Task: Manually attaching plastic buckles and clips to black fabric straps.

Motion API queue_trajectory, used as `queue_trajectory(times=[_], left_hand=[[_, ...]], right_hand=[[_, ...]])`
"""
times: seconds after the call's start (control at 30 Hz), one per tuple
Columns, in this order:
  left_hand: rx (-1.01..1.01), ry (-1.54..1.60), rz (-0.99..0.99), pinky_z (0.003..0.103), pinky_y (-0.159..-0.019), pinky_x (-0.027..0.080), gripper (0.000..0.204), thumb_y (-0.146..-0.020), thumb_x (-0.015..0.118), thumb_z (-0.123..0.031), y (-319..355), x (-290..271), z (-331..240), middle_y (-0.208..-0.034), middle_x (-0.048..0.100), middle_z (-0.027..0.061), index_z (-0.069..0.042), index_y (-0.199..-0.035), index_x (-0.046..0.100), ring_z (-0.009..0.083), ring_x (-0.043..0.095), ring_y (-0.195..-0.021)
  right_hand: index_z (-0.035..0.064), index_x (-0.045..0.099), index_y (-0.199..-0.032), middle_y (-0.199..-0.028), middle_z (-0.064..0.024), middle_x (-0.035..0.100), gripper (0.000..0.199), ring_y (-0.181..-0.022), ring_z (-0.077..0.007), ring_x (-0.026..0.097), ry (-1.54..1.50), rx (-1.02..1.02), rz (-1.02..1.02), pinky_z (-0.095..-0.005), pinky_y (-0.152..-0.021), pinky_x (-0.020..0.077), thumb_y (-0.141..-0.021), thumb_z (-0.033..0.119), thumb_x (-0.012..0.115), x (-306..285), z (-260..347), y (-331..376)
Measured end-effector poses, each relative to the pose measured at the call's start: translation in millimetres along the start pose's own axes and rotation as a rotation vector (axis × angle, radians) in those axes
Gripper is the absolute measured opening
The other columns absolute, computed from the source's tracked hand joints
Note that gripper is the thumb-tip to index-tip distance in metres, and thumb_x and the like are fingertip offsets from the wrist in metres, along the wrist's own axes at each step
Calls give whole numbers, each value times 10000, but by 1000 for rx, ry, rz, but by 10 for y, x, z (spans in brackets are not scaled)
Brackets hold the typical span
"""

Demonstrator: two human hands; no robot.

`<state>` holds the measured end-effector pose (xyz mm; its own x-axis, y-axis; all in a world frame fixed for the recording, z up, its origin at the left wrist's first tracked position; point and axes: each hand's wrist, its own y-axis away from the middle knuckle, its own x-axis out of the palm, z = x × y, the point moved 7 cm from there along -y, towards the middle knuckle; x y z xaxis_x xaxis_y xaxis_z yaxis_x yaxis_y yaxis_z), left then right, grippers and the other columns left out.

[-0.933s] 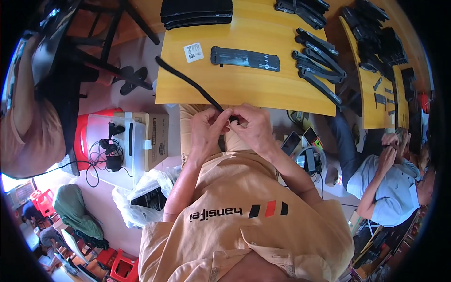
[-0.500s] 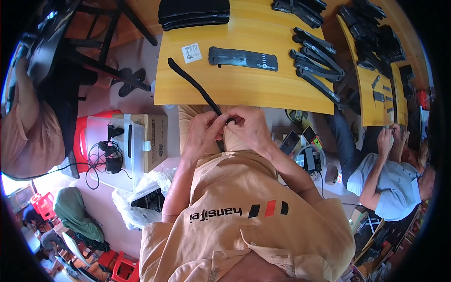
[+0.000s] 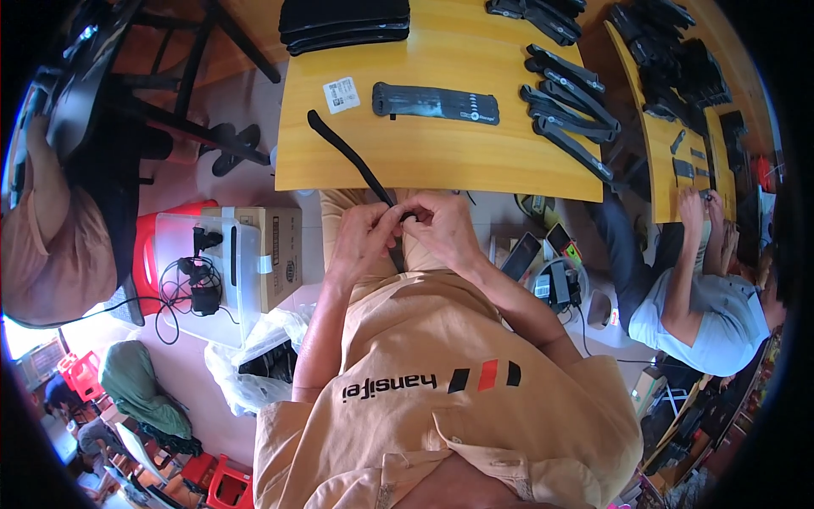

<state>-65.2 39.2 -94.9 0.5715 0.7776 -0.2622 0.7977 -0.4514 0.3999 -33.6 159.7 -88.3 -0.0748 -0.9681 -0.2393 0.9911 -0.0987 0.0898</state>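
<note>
My left hand [image 3: 365, 236] and my right hand [image 3: 439, 227] meet just below the near edge of the yellow table [image 3: 441, 153]. Both pinch the near end of a long black strap [image 3: 348, 157], which runs up and to the left across the tabletop. The strap's near end hangs down between my hands, partly hidden by my fingers. A flat dark strap piece [image 3: 434, 103] with pale markings lies further up the table, and a small white label card [image 3: 341, 94] lies to its left.
Several black straps [image 3: 566, 97] lie at the table's right side and a black stack [image 3: 343, 21] at its far edge. A second table [image 3: 678, 127] with black parts stands right, where another person [image 3: 704, 297] works. A cardboard box [image 3: 275, 254], clear bin [image 3: 212, 271] and red stool are left.
The strap's far end has slid a little further up and left on the table. My hands stay joined at its near end, at the table edge.
</note>
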Motion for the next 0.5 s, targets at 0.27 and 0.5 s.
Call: queue_trajectory(times=[0.27,0.5], left_hand=[[107,255,-12,205,-410,349,330,-895,514,-207,-77,32,124,-545,527,0,-11,-637,576,46,460,-479],[226,349,-56,197,-413,318,337,-887,517,-180,17,-9,-110,-517,502,-9,-23,-591,552,33,422,-451]], right_hand=[[-74,618,-849,-741,-83,637,144,-661,-105,617,-103,33,19,-213,-591,501,-740,-119,536,45,-70,-35],[-81,597,-917,-773,-79,631,210,-655,-120,611,-355,163,56,-220,-600,502,-755,-129,473,75,-141,-86]])
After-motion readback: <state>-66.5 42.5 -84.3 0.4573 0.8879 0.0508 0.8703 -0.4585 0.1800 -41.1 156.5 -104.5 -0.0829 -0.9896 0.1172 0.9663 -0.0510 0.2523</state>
